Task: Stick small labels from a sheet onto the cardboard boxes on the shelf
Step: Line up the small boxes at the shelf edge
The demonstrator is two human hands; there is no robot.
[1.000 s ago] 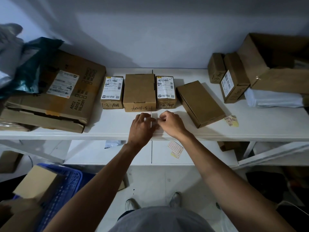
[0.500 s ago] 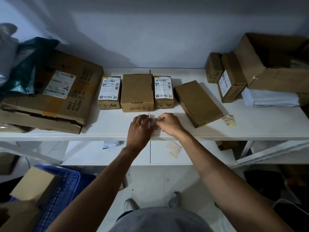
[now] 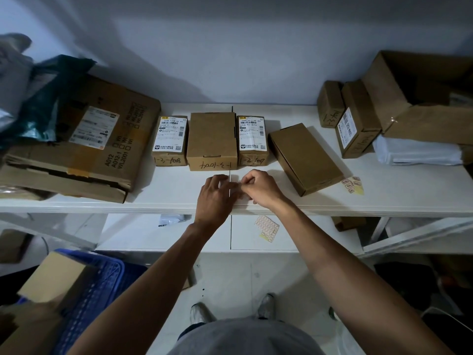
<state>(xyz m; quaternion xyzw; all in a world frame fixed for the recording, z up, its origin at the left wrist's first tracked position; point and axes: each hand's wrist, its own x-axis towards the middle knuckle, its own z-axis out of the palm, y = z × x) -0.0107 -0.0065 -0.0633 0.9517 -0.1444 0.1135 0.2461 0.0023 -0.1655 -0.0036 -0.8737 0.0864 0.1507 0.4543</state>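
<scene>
My left hand (image 3: 216,198) lies on a pale label sheet (image 3: 243,198) at the front of the white shelf (image 3: 384,198) and holds it down. My right hand (image 3: 262,188) meets it, thumb and forefinger pinched at a small label on the sheet; the label itself is hardly visible. Just behind the hands stands a row of cardboard boxes: a small box with a shipping label (image 3: 170,140), a plain middle box (image 3: 212,142) with handwriting on its front, another labelled small box (image 3: 252,139), and a plain box turned at an angle (image 3: 305,157).
A large flat carton (image 3: 84,139) fills the shelf's left side. More boxes (image 3: 357,119), an open carton (image 3: 422,98) and a white parcel (image 3: 417,152) are at the right. A label scrap (image 3: 353,185) lies on the shelf, a second label sheet (image 3: 267,228) on the lower shelf, a blue crate (image 3: 89,290) below left.
Both hands stay together over the sheet; only the fingers shift slightly. The view has drifted a little.
</scene>
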